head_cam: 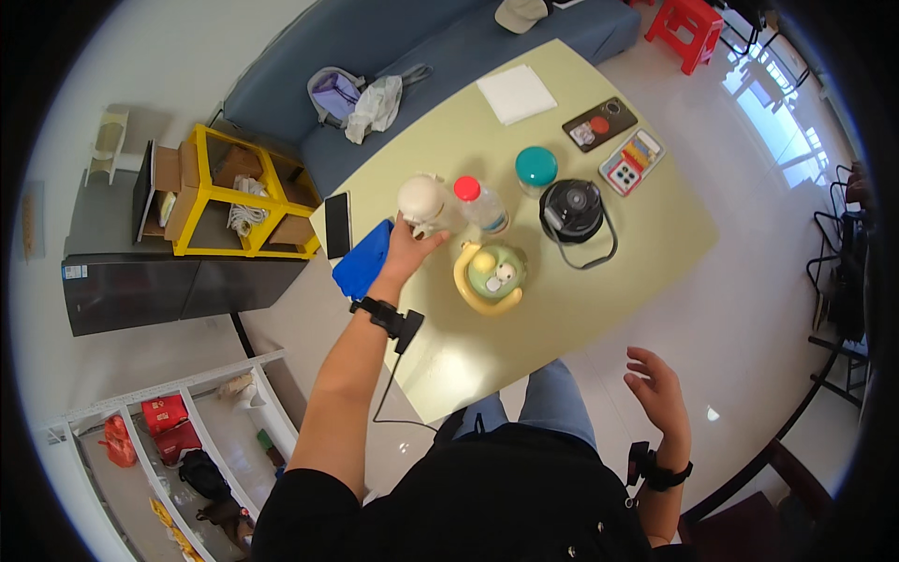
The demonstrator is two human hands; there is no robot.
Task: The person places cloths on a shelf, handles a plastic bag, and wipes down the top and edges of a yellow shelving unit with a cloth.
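My left hand (409, 254) reaches over the pale yellow-green table (604, 302), its fingers at the near side of a cream-lidded bottle (421, 197); whether they grip it is hard to tell. Just right of that stands a clear plastic bottle with a red cap (467, 188). Nearer to me is a green cup with a yellow curved handle (494, 270). Farther right are a jar with a teal lid (536, 166) and a black-lidded bottle with a carrying loop (574, 209). A blue cloth (363, 261) lies beside my left wrist. My right hand (654, 385) hangs off the table's right side, holding nothing, fingers apart.
A black phone (338, 225) lies at the table's left edge. Two cased phones (600, 124) (632, 161) and white paper (516, 94) lie at the far side. Beyond are a blue-grey sofa (449, 63) and a red stool (685, 31); a yellow-framed rack (204, 211) stands left.
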